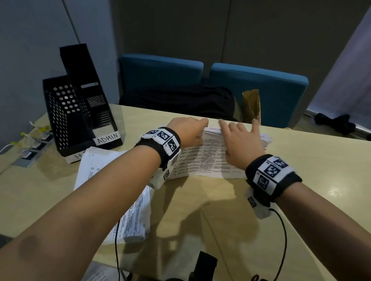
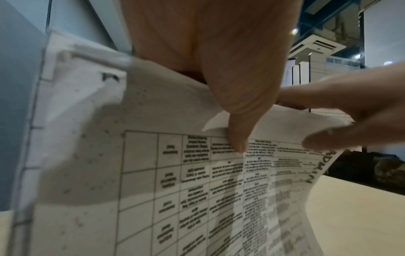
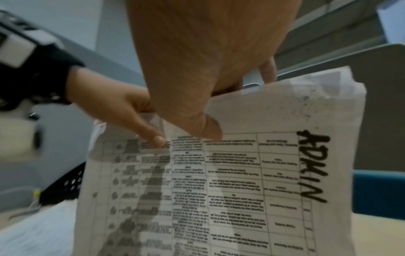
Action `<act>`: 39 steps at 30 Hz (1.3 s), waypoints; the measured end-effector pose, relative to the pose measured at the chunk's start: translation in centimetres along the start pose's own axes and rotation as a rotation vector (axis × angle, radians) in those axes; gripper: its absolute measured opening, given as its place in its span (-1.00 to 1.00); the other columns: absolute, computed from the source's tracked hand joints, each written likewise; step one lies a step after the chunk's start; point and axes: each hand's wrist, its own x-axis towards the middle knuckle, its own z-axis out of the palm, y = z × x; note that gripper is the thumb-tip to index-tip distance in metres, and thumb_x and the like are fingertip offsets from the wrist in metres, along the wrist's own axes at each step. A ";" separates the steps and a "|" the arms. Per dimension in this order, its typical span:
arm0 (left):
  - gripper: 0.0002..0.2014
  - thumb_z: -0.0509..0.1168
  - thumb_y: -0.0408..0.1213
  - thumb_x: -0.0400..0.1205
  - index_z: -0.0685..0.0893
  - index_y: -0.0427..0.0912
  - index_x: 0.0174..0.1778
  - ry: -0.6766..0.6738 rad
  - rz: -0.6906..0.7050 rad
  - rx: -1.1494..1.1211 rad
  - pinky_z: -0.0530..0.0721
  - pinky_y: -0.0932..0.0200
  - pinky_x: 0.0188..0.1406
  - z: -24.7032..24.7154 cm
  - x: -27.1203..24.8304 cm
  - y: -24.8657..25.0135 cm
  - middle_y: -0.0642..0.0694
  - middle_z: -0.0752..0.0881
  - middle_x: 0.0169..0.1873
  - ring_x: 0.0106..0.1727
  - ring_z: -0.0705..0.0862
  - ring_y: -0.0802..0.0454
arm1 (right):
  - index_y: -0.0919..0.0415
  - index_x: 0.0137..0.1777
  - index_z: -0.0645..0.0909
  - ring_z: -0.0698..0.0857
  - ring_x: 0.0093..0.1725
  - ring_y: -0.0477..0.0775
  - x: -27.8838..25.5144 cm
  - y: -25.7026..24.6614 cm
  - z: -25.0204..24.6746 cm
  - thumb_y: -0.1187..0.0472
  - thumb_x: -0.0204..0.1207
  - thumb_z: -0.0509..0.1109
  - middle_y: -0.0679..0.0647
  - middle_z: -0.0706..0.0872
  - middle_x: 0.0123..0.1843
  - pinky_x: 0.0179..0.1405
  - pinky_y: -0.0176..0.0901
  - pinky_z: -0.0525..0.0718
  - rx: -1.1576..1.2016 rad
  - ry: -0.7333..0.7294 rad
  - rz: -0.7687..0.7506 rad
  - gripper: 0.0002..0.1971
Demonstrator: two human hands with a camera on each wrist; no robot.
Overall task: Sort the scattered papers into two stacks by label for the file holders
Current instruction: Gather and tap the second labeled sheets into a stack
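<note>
Head view: both my hands sit at frame centre on a printed sheet (image 1: 202, 157) lying on the pale wood-look table (image 1: 303, 171); my left hand (image 1: 189, 131) grips its far edge on the left, my right hand (image 1: 242, 143) lies on it with fingers spread, the fingertips past the far edge and hidden. Only this view gives the layout: two black perforated file holders, one taller (image 1: 89, 99) with a white "ADMIN" tag, one lower (image 1: 64, 116) beside it with a tag half covered by paper, upper left of frame; a loose pile of printed papers (image 1: 127, 208) under my left forearm, left of centre; two teal padded chairs (image 1: 261, 91) behind the table; a brown paper bag (image 1: 251, 105) at the far edge. Left wrist view shows what the head view can't: my left thumb (image 2: 238, 121) on the sheet's printed face, pinching the top edge, fingers behind hidden, the paper (image 2: 175, 190) thin, translucent, grid table, blurred text, curling at the right. My right hand's fingers (image 2: 342, 124) enter from right of frame, touching the top edge. Right wrist view alone shows the handwritten black marker "ADMIN" down the right margin of the sheet (image 3: 241, 181), my right thumb (image 3: 208, 128) pressed on the front, one finger visible behind the top edge, so it pinches the sheet. More sheet edges are layered at the upper right corner, slightly crumpled. My left hand (image 3: 122, 110) pinches the same edge, left of centre.
</note>
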 end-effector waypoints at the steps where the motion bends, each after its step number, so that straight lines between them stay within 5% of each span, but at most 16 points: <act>1: -0.77 0.24 -0.14 0.69 0.48 -0.17 0.18 -0.002 0.021 -0.003 0.54 0.07 -0.25 0.1 -0.1 -0.2 -0.13 0.73 0.00 -0.11 0.65 -0.13 | 0.15 0.54 0.22 0.55 0.38 0.16 0.3 0.3 -0.3 0.20 0.49 0.31 0.06 0.61 0.33 0.50 0.45 0.13 0.003 0.003 0.047 -0.38; 6: -0.82 0.25 -0.19 0.70 0.51 -0.17 0.15 -0.042 0.068 -0.090 0.61 0.02 -0.18 0.1 -0.6 -1.3 -0.12 0.71 0.00 -0.02 0.69 -0.15 | 0.03 -0.08 0.60 0.68 0.13 0.17 1.0 4.1 -0.4 0.25 0.52 0.28 0.00 0.70 -0.11 0.46 0.39 0.26 0.087 -0.069 0.185 -0.89; 11: -0.74 0.38 -0.08 0.60 0.58 -0.12 0.11 -0.081 0.028 -0.188 0.58 0.09 -0.21 -1.1 -0.8 -1.7 -0.04 0.69 -0.12 -0.10 0.64 -0.06 | 0.23 -0.06 0.76 0.75 -0.03 0.21 -0.2 6.3 -0.1 0.25 0.37 0.56 0.15 0.76 -0.16 0.00 0.02 0.68 1.076 0.065 0.382 -0.85; 16: -0.67 0.53 -0.14 0.48 0.74 -0.24 0.08 -0.029 -0.086 -0.377 0.61 0.10 -0.13 -3.3 0.9 1.0 -0.16 0.77 -0.04 0.00 0.73 -0.13 | 0.10 -0.09 0.71 0.61 -0.22 -0.26 0.9 3.7 -2.4 0.33 0.45 0.50 -0.08 0.68 -0.24 -0.18 -0.35 0.53 1.049 0.315 0.180 -0.88; 19: -0.74 0.53 -0.19 0.49 0.75 -0.28 -0.03 0.040 -0.220 -0.614 0.63 0.10 -0.13 -3.6 1.1 0.3 -0.17 0.79 -0.09 -0.03 0.75 -0.12 | 0.01 0.16 0.59 0.65 0.02 -0.08 1.4 3.4 -2.5 0.27 0.46 0.47 -0.08 0.70 -0.01 0.21 0.03 0.57 0.984 0.503 0.338 -0.70; 21: -0.80 0.53 -0.22 0.50 0.72 -0.24 -0.10 0.095 -0.282 -0.809 0.62 0.18 -0.20 -3.0 0.6 -1.1 -0.08 0.75 -0.19 -0.07 0.74 -0.06 | 0.01 0.46 0.37 0.55 0.33 0.04 1.6 4.6 -1.1 0.13 0.33 0.58 -0.03 0.62 0.31 0.43 0.19 0.38 0.955 0.463 0.574 -0.30; 23: -0.76 0.51 -0.29 0.52 0.73 -0.30 0.06 0.149 -0.290 -1.101 0.70 0.16 -0.04 -1.9 -0.3 -2.1 -0.10 0.78 -0.09 0.00 0.76 -0.03 | 0.12 0.62 0.12 0.44 0.50 0.14 1.5 5.8 0.4 0.09 0.19 0.66 0.11 0.44 0.54 0.51 0.23 0.36 1.220 0.348 0.725 0.05; 25: -0.66 0.45 -0.40 0.56 0.68 -0.36 0.25 0.219 -0.260 -1.384 0.75 0.20 0.04 -0.7 -1.4 -2.2 -0.17 0.78 0.06 0.01 0.78 0.05 | 0.23 0.61 0.14 0.60 0.35 0.12 1.2 6.0 1.6 0.28 0.29 0.60 0.17 0.51 0.48 0.25 0.08 0.62 1.623 0.242 0.697 -0.06; 27: -0.64 0.40 -0.44 0.59 0.64 -0.34 0.33 0.296 -0.268 -1.511 0.75 0.36 -0.07 0.7 -2.1 -1.7 -0.09 0.78 0.03 -0.03 0.77 0.18 | 0.31 0.43 0.41 0.72 0.02 -0.03 0.9 5.1 1.5 0.48 0.48 0.41 0.12 0.70 0.19 -0.14 -0.15 0.67 1.789 0.123 0.558 -0.48; 28: -0.64 0.39 -0.44 0.60 0.63 -0.33 0.34 0.338 -0.287 -1.543 0.75 0.38 -0.09 1.4 -2.3 -1.4 -0.06 0.77 0.03 -0.04 0.76 0.21 | 0.31 0.32 0.50 0.72 -0.06 -0.04 0.9 4.6 1.4 0.51 0.53 0.33 0.08 0.72 0.08 -0.17 -0.18 0.66 1.796 0.142 0.510 -0.63; 33: -0.67 0.39 -0.33 0.62 0.63 -0.23 0.31 0.519 -0.389 -1.536 0.72 0.44 -0.23 3.6 -3.1 -1.1 0.07 0.76 -0.03 -0.05 0.74 0.28 | 0.28 0.30 0.56 0.71 0.09 -0.06 1.2 2.8 1.0 0.50 0.61 0.22 0.01 0.73 0.11 0.00 -0.25 0.70 1.770 0.267 0.431 -0.68; 37: -0.57 0.38 -0.27 0.62 0.49 -0.15 0.41 0.324 -0.444 -1.362 0.72 0.00 0.16 6.5 -3.5 -2.0 -0.07 0.71 0.20 0.21 0.70 -0.01 | 0.27 0.42 0.43 0.66 0.26 0.13 0.8 1.8 4.0 0.43 0.60 0.26 0.15 0.65 0.28 0.22 0.08 0.66 1.639 0.120 0.481 -0.61; 39: -0.56 0.33 -0.38 0.64 0.35 -0.22 0.40 0.230 -0.526 -1.289 0.66 -0.05 0.23 7.4 -3.4 -2.3 -0.16 0.63 0.24 0.26 0.64 -0.12 | 0.28 0.44 0.33 0.62 0.31 0.21 0.7 1.5 5.4 0.34 0.59 0.27 0.19 0.60 0.33 0.29 0.23 0.63 1.528 0.062 0.516 -0.58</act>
